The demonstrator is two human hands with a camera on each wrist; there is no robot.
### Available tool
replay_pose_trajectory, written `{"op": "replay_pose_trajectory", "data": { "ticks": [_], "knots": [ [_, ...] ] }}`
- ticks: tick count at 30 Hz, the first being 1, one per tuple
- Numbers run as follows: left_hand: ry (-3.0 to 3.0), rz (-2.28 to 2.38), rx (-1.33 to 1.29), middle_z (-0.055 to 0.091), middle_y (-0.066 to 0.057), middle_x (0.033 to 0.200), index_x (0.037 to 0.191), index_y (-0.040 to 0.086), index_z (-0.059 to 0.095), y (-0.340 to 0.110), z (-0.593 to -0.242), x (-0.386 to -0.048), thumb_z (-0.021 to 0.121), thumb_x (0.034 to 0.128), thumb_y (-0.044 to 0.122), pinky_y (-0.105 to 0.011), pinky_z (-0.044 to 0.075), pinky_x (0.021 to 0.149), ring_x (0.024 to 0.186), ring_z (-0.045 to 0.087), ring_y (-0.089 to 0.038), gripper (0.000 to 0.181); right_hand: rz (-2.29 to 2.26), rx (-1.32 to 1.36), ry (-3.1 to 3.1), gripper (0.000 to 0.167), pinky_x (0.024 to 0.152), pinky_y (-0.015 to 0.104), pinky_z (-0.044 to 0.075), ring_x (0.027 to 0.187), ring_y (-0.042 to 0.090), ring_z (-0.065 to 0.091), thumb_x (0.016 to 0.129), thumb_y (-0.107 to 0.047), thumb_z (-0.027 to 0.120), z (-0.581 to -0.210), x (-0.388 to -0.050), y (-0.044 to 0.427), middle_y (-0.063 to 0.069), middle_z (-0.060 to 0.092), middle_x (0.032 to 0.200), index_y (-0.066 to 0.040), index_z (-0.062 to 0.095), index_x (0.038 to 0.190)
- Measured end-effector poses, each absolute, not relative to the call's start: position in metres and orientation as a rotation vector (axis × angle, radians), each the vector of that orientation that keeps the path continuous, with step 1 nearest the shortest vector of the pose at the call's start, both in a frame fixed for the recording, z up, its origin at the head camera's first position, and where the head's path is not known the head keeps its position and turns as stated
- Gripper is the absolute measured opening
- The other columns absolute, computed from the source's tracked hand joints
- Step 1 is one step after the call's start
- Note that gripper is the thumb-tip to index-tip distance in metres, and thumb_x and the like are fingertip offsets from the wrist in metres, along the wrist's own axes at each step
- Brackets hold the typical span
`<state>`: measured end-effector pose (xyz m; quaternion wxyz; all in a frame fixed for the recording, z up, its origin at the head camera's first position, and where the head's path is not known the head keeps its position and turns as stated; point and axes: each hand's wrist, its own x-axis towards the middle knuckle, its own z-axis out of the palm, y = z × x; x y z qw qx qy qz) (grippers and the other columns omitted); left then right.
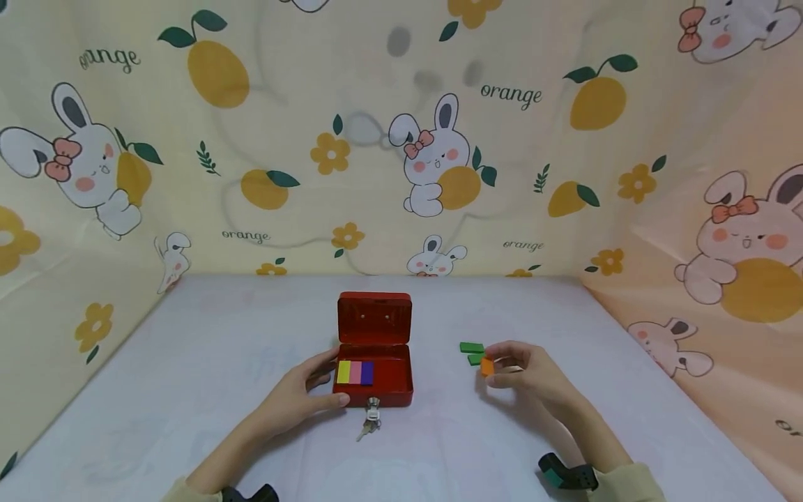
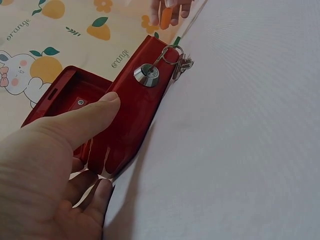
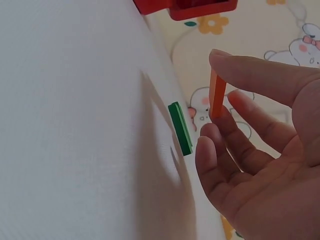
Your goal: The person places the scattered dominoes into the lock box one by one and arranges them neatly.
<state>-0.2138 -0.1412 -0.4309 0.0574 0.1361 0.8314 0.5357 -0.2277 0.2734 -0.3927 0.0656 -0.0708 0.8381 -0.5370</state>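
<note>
A red metal box (image 1: 395, 399) stands with its lid up; yellow (image 1: 343, 372), pink (image 1: 355, 372) and purple (image 1: 367, 373) blocks lie side by side in its left part. My left hand (image 1: 301, 394) grips the box's left side, thumb at the front corner; in the left wrist view the thumb lies on the red front wall (image 2: 132, 117). My right hand (image 1: 530, 373) pinches an orange block (image 1: 486, 367) between thumb and fingers, to the right of the box. In the right wrist view the orange block (image 3: 217, 95) is held above the table. Two green blocks (image 1: 472, 347) lie beside that hand.
Keys (image 1: 370, 424) hang from the lock (image 2: 146, 75) on the box's front. The white tabletop (image 1: 251, 314) meets a patterned cloth backdrop (image 1: 376, 230) behind and at the sides. Black straps (image 1: 567, 474) are on both wrists.
</note>
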Motion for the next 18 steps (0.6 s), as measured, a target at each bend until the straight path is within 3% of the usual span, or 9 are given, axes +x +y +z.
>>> {"op": "replay_pose_trajectory", "data": {
  "ticks": [10,18],
  "knots": [
    [2.528,1.634,0.408,0.046,0.0,0.142,0.147,0.026,0.038,-0.143,-0.432,-0.216,0.082,0.0739,0.039,-0.041,0.042,0.101,0.128,0.045,-0.023,0.086,-1.622,-0.218,2.542,0.051,0.092,0.038,0.041,0.104,0.026,0.055,0.073,-0.019,0.083,-0.39,-0.227,0.266,0.007,0.065,0.111,-0.006,0.062,0.118],
    [2.523,1.626,0.406,0.046,-0.003,0.143,0.147,0.024,0.038,-0.14,-0.43,-0.212,0.081,0.0747,0.039,-0.041,0.044,0.1,0.127,0.046,-0.026,0.086,-1.658,-0.212,2.549,0.048,0.082,0.034,0.049,0.102,0.027,0.056,0.072,-0.018,0.084,-0.386,-0.226,0.255,0.008,0.065,0.108,-0.009,0.064,0.115]
  ]
}}
